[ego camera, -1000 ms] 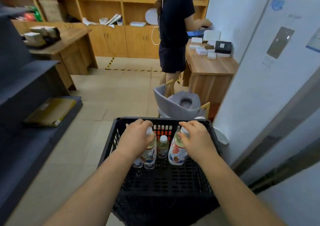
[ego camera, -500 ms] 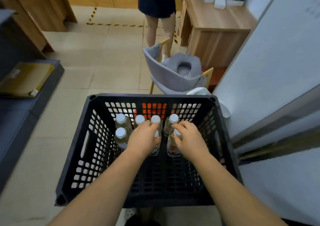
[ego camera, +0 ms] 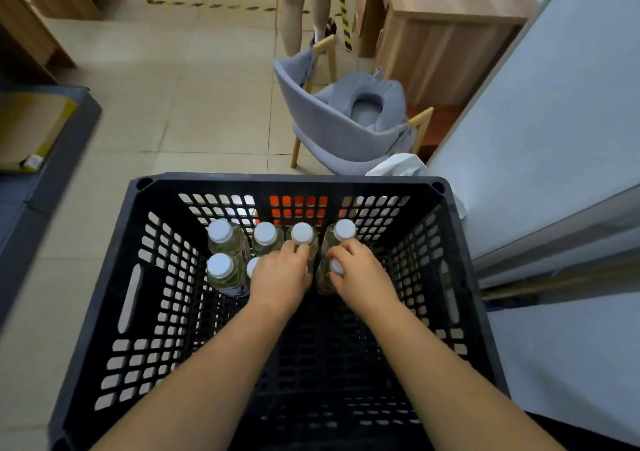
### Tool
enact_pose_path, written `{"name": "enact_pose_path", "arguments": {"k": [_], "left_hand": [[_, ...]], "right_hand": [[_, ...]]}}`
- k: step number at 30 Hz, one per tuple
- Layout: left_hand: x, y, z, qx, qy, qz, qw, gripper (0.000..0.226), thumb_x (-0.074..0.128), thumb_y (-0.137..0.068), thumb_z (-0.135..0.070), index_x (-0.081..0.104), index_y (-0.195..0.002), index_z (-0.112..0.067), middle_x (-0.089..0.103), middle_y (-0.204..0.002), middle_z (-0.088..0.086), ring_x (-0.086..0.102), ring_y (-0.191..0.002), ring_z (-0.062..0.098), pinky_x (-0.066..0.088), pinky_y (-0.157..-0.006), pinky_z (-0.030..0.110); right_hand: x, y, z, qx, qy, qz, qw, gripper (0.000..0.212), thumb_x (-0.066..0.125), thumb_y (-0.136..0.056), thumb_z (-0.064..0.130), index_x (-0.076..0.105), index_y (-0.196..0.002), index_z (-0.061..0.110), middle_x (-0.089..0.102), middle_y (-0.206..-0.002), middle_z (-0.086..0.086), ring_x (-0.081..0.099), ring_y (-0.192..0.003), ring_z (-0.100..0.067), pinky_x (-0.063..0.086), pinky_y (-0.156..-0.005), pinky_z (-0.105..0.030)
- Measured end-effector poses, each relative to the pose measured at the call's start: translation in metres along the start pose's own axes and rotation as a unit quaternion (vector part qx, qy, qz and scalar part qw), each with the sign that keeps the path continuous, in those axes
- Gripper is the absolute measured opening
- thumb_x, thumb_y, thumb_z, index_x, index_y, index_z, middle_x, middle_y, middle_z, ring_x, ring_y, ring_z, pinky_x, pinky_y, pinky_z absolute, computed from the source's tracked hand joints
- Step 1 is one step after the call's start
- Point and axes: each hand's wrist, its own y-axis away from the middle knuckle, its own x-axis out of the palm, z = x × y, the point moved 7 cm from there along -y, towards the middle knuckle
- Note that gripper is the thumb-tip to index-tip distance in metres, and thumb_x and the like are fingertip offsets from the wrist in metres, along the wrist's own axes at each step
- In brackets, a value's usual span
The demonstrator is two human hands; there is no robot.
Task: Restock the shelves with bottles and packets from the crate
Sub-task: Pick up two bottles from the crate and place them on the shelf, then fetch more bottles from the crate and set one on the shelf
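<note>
Both hands have sunk deep into the black lattice-walled plastic crate (ego camera: 131,298), which a second ago they were only reaching over at rim height. The left hand (ego camera: 281,277) curls its grip around one clear, white-capped bottle (ego camera: 302,234), and the right hand (ego camera: 360,274) clasps another bottle (ego camera: 334,267). Nothing has reached the dark shelves (ego camera: 41,159) at left.

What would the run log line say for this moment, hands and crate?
stage: picking bottles | left hand: gripping a bottle in black crate | right hand: gripping a bottle | other bottles: upright at far wall
</note>
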Motion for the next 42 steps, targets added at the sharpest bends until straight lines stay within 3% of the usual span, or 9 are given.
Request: {"name": "enact_pose_path", "arguments": {"k": [6, 14, 21, 26, 29, 31, 34, 36, 42], "left_hand": [[0.004, -0.006, 0.002, -0.003, -0.046, -0.019, 0.999, 0.042, 0.057, -0.090, -0.044, 0.048, -0.124, -0.020, 0.058, -0.121, 0.003, 0.049, -0.116, 0.025, 0.038, -0.091, 0.037], [-0.010, 0.011, 0.008, 0.028, -0.029, -0.021, 0.999, 0.051, 0.055, -0.088, -0.053, 0.047, -0.129, -0.025, 0.051, -0.128, -0.003, 0.042, -0.122, 0.021, 0.032, -0.101, 0.039], [-0.102, 0.055, 0.018, 0.084, 0.101, -0.095, 0.987, 0.037, 0.046, -0.096, -0.045, 0.051, -0.131, -0.032, 0.047, -0.132, -0.014, 0.039, -0.127, 0.011, 0.026, -0.108, 0.035], [-0.189, 0.083, 0.009, 0.149, 0.154, -0.135, 0.967, 0.044, 0.052, -0.094, -0.048, 0.053, -0.133, -0.028, 0.050, -0.135, -0.011, 0.044, -0.126, 0.013, 0.036, -0.108, 0.039], [-0.226, 0.096, -0.006, 0.210, 0.173, -0.141, 0.952, 0.046, 0.052, -0.093, -0.050, 0.053, -0.133, -0.027, 0.050, -0.135, -0.012, 0.045, -0.124, 0.011, 0.037, -0.106, 0.031], [-0.244, 0.105, -0.017, 0.250, 0.179, -0.153, 0.939, 0.046, 0.054, -0.093, -0.049, 0.053, -0.133, -0.027, 0.050, -0.136, -0.011, 0.043, -0.125, 0.010, 0.035, -0.106, 0.029], [-0.260, 0.123, -0.039, 0.312, 0.177, -0.164, 0.919, 0.048, 0.053, -0.092, -0.053, 0.054, -0.132, -0.027, 0.051, -0.135, -0.010, 0.044, -0.126, 0.012, 0.039, -0.106, 0.040], [-0.264, 0.139, -0.056, 0.355, 0.166, -0.172, 0.904, 0.048, 0.054, -0.091, -0.054, 0.057, -0.130, -0.027, 0.053, -0.134, -0.009, 0.046, -0.126, 0.014, 0.040, -0.104, 0.040], [-0.245, 0.199, -0.125, 0.477, 0.164, -0.121, 0.855, 0.052, 0.051, -0.091, -0.058, 0.054, -0.134, -0.028, 0.049, -0.140, -0.006, 0.042, -0.130, 0.016, 0.036, -0.109, 0.040]], "right_hand": [[0.010, -0.003, -0.003, 0.009, 0.015, 0.022, 1.000, 0.031, 0.063, -0.090, 0.020, 0.059, -0.121, 0.019, 0.051, -0.121, 0.000, 0.048, -0.112, -0.021, 0.051, -0.084, -0.035], [-0.001, 0.013, 0.000, 0.038, 0.031, 0.050, 0.998, 0.054, 0.062, -0.093, 0.029, 0.043, -0.144, 0.028, 0.041, -0.142, 0.006, 0.042, -0.127, -0.019, 0.048, -0.096, -0.036], [-0.091, 0.050, 0.027, 0.061, -0.061, -0.074, 0.994, 0.050, 0.059, -0.094, 0.042, 0.049, -0.140, 0.027, 0.048, -0.137, 0.010, 0.049, -0.123, -0.014, 0.045, -0.100, -0.034], [-0.165, 0.086, 0.063, 0.043, -0.078, -0.166, 0.982, 0.055, 0.059, -0.091, 0.050, 0.049, -0.141, 0.029, 0.047, -0.143, 0.008, 0.043, -0.132, -0.013, 0.039, -0.110, -0.037], [-0.198, 0.118, 0.078, 0.046, -0.072, -0.214, 0.973, 0.059, 0.056, -0.090, 0.055, 0.047, -0.142, 0.029, 0.047, -0.143, 0.009, 0.042, -0.133, -0.011, 0.038, -0.111, -0.037], [-0.212, 0.145, 0.086, 0.069, -0.057, -0.242, 0.966, 0.060, 0.054, -0.089, 0.058, 0.046, -0.142, 0.031, 0.046, -0.143, 0.010, 0.043, -0.132, -0.012, 0.038, -0.110, -0.036], [-0.222, 0.192, 0.096, 0.126, -0.020, -0.271, 0.954, 0.065, 0.047, -0.087, 0.068, 0.043, -0.143, 0.035, 0.043, -0.145, 0.010, 0.041, -0.133, -0.014, 0.036, -0.112, -0.041], [-0.219, 0.224, 0.100, 0.177, -0.011, -0.269, 0.947, 0.068, 0.045, -0.088, 0.071, 0.038, -0.146, 0.036, 0.035, -0.152, 0.009, 0.033, -0.140, -0.014, 0.029, -0.117, -0.043], [-0.213, 0.347, 0.107, 0.297, -0.006, -0.314, 0.902, 0.072, 0.050, -0.087, 0.069, 0.036, -0.148, 0.035, 0.029, -0.158, 0.006, 0.026, -0.145, -0.015, 0.026, -0.118, -0.045]]}}
